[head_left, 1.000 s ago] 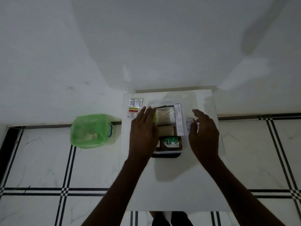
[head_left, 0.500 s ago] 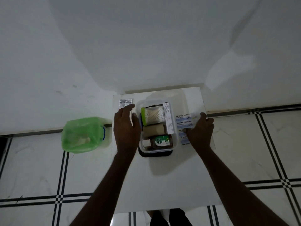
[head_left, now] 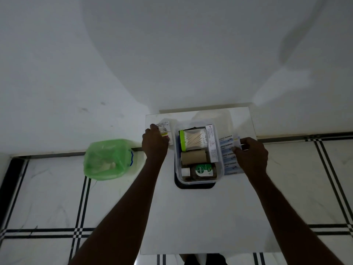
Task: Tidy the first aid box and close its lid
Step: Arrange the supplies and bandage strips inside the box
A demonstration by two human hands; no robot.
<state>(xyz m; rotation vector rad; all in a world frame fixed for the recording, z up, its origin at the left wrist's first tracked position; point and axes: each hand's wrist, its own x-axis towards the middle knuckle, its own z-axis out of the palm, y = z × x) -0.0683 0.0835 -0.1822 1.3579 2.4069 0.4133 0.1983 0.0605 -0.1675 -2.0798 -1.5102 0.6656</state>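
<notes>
bin bag (head_left: 107, 159) green | floor (head_left: 47, 197) white w/ black stripes | swab pack (head_left: 193, 140) green cap (bottle (head_left: 202, 170) brown, green label)

Both arms extended forward; left hand (head_left: 155, 142) palm-down, fingers curled; right hand (head_left: 251, 155) pinching, thumb against fingertips.

The first aid box (head_left: 199, 179) stands open near the middle of the table (head_left: 200, 217), on top of its lid (head_left: 194, 186), and holds the swab pack (head_left: 193, 140) at the back, a roll (head_left: 193, 157) before it, a bottle (head_left: 200, 170) lying nearest the person, and a slim carton (head_left: 213, 143) along the right wall. Left of the box the left hand (head_left: 154, 144) rests on a sachet (head_left: 164, 130); right of it the right hand (head_left: 251, 155) touches bandage strips (head_left: 227, 150) lying just beside the box. A bag-lined bin (head_left: 107, 159) sits on the floor, left of the table, against the wall.
</notes>
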